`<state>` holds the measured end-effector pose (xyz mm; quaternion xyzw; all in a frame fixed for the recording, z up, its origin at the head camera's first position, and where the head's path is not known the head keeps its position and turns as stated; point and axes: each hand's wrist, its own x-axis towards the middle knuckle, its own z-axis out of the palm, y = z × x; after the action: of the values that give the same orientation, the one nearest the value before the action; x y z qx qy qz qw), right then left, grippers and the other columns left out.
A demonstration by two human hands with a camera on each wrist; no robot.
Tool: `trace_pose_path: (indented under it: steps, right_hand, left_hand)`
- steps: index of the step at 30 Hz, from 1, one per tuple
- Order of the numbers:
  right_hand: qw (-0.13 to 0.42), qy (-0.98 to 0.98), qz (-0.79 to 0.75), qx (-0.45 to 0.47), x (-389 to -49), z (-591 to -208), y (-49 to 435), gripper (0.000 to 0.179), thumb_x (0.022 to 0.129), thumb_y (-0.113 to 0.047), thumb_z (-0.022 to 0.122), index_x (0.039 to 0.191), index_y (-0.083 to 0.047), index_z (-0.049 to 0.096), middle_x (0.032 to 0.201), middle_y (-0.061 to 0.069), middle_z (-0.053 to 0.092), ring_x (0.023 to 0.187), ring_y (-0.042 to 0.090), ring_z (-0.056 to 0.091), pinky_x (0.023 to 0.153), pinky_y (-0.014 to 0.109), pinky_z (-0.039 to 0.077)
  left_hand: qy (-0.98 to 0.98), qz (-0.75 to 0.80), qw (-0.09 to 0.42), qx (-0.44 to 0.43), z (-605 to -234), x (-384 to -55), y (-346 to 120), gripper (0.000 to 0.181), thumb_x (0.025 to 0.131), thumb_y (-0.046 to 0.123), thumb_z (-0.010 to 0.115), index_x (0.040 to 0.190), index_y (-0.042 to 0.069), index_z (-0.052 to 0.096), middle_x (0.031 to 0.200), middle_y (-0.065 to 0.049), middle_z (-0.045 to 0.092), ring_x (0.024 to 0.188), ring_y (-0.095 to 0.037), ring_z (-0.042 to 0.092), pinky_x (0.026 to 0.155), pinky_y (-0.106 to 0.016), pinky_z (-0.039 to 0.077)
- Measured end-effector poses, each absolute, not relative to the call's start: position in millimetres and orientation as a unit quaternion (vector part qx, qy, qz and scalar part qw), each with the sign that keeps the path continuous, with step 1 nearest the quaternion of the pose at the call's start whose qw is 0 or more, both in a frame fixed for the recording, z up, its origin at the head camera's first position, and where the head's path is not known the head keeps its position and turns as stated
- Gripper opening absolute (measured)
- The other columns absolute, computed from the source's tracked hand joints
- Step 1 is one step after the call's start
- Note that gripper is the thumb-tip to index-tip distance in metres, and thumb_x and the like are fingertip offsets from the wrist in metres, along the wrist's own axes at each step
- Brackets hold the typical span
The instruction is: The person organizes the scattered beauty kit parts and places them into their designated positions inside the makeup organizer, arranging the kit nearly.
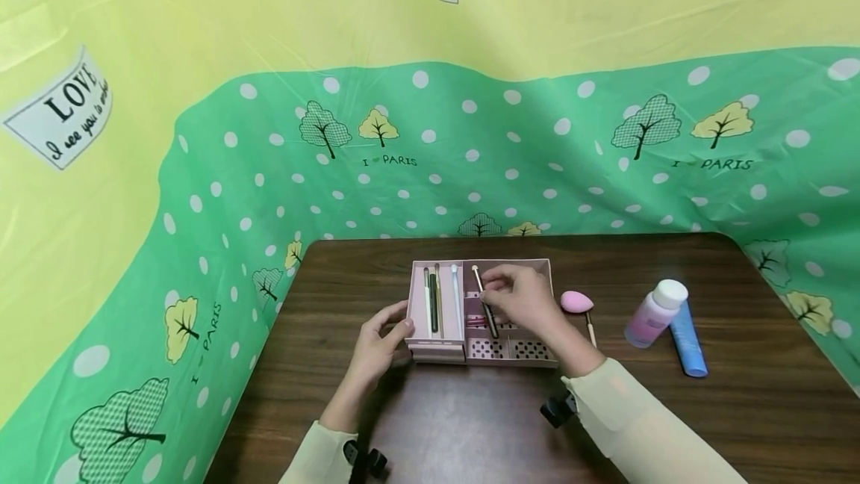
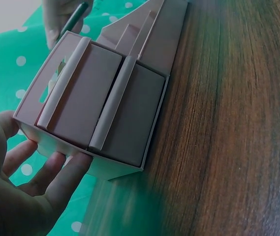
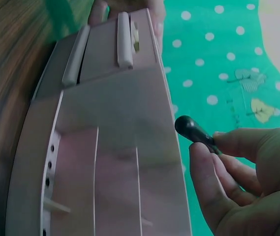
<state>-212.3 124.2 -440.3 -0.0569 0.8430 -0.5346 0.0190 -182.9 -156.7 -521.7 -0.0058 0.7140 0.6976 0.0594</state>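
A pink cosmetics organizer box (image 1: 438, 348) stands on the wooden table. My left hand (image 1: 378, 346) rests on its left end; in the left wrist view its fingertips touch the side wall beside two drawers (image 2: 83, 93). Between thumb and fingers, my right hand (image 1: 520, 296) pinches a dark-handled makeup brush (image 1: 489, 317) above the right-hand compartments. Its rounded black handle end (image 3: 189, 128) shows in the right wrist view. Several other makeup brushes (image 1: 433, 303) lie in the box's left tray, and a pale blue-white brush (image 1: 457, 301) lies apart from them there.
Right of the box are a pink makeup sponge (image 1: 576, 302) and a thin stick with a light lower end (image 1: 591, 330). Farther right stand a white-capped pink bottle (image 1: 652, 320) and a blue tube (image 1: 688, 342). A green and yellow printed cloth (image 1: 470, 148) surrounds the table.
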Motion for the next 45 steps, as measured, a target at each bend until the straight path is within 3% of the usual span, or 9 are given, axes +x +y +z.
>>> trace_pose_path:
  steps: [9, 15, 18, 24, 30, 37, 45]
  right_hand:
    - [0.032, 0.812, -0.581, -0.040, -217.3, -438.8, 95.5, 0.036, 0.087, 0.001, 0.075, 0.122, 0.003, 0.066, 0.101, 0.017, 0.070, 0.067, 0.019, 0.069, 0.062, 0.047, 0.064]
    - [0.032, 0.800, -0.598, -0.027, -222.3, -440.1, 84.4, 0.038, 0.087, 0.003, 0.074, 0.123, 0.002, 0.064, 0.100, 0.017, 0.067, 0.072, 0.034, 0.071, 0.063, 0.048, 0.064]
    - [0.034, 0.797, -0.602, -0.023, -224.6, -441.9, 79.4, 0.037, 0.087, 0.003, 0.074, 0.122, 0.002, 0.064, 0.100, 0.017, 0.067, 0.068, 0.034, 0.071, 0.063, 0.048, 0.064]
    - [0.020, 0.813, -0.582, -0.025, -228.5, -445.7, 71.2, 0.030, 0.085, 0.001, 0.077, 0.113, 0.000, 0.067, 0.095, 0.015, 0.069, 0.057, 0.022, 0.068, 0.059, 0.043, 0.064]
    - [-0.008, 0.860, -0.509, -0.038, -232.5, -447.0, 64.6, 0.017, 0.084, -0.004, 0.078, 0.100, -0.002, 0.072, 0.085, 0.010, 0.072, 0.052, 0.017, 0.067, 0.053, 0.033, 0.061]
    - [-0.050, 0.905, -0.419, -0.063, -237.2, -447.1, 62.4, 0.013, 0.079, -0.005, 0.079, 0.092, -0.007, 0.077, 0.080, 0.002, 0.073, 0.071, 0.013, 0.065, 0.069, 0.030, 0.058]
    - [-0.047, 0.897, -0.432, -0.079, -235.1, -449.4, 65.6, 0.015, 0.080, -0.003, 0.077, 0.094, -0.007, 0.077, 0.082, 0.003, 0.073, 0.072, 0.014, 0.066, 0.068, 0.028, 0.060]
  left_hand:
    - [0.716, 0.696, 0.058, -0.009, -522.5, -183.3, -157.4, 0.045, 0.098, 0.017, 0.070, 0.142, 0.011, 0.061, 0.125, -0.022, 0.058, 0.096, -0.020, 0.068, 0.079, -0.050, 0.063]
    - [0.719, 0.693, 0.058, -0.010, -522.2, -182.4, -157.4, 0.045, 0.098, 0.018, 0.070, 0.141, 0.010, 0.062, 0.125, -0.022, 0.059, 0.095, -0.020, 0.068, 0.079, -0.051, 0.063]
    - [0.718, 0.693, 0.057, -0.010, -522.3, -182.7, -157.3, 0.045, 0.098, 0.018, 0.070, 0.141, 0.010, 0.062, 0.125, -0.022, 0.059, 0.095, -0.019, 0.069, 0.078, -0.051, 0.063]
    - [0.717, 0.695, 0.057, -0.012, -521.7, -183.2, -157.2, 0.045, 0.098, 0.017, 0.071, 0.141, 0.010, 0.062, 0.125, -0.022, 0.060, 0.093, -0.019, 0.069, 0.077, -0.050, 0.063]
    - [0.718, 0.693, 0.060, -0.013, -521.4, -183.9, -157.7, 0.044, 0.098, 0.017, 0.070, 0.140, 0.010, 0.062, 0.124, -0.022, 0.060, 0.094, -0.019, 0.069, 0.076, -0.048, 0.064]
    - [0.718, 0.693, 0.063, -0.010, -521.4, -184.1, -158.1, 0.044, 0.099, 0.018, 0.069, 0.141, 0.008, 0.061, 0.124, -0.023, 0.058, 0.094, -0.019, 0.069, 0.075, -0.047, 0.064]
    - [0.714, 0.697, 0.067, -0.012, -521.2, -183.8, -158.6, 0.045, 0.099, 0.018, 0.070, 0.142, 0.010, 0.061, 0.124, -0.023, 0.058, 0.095, -0.020, 0.069, 0.076, -0.047, 0.064]
